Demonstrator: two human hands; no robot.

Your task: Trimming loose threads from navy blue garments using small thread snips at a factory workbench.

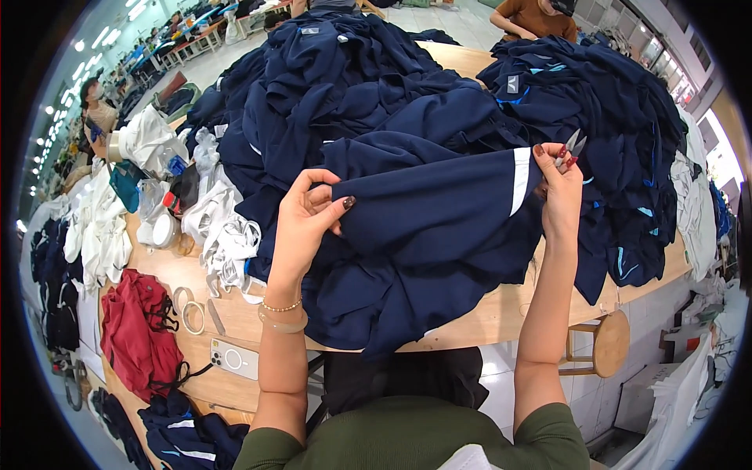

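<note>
A navy garment [439, 204] with a white band near one end is stretched between my two hands, its lower folds resting on the table. My left hand [309, 210] pinches its left edge between thumb and fingers. At the white band, my right hand [559, 180] grips the other end. That same hand also holds small thread snips [576, 144], their blades pointing up past the fingers. The snips' handles are mostly hidden in my palm. Right behind the stretched cloth rises a large heap of navy garments [313, 94].
Another navy pile [627, 133] lies to the right. White cloth scraps [227, 243], tape rolls [193, 317], a phone [234, 359] and a red drawstring bag [139, 333] occupy the left of the wooden table [501, 313]. A wooden stool [611, 343] stands at right. A co-worker [533, 23] is across the table.
</note>
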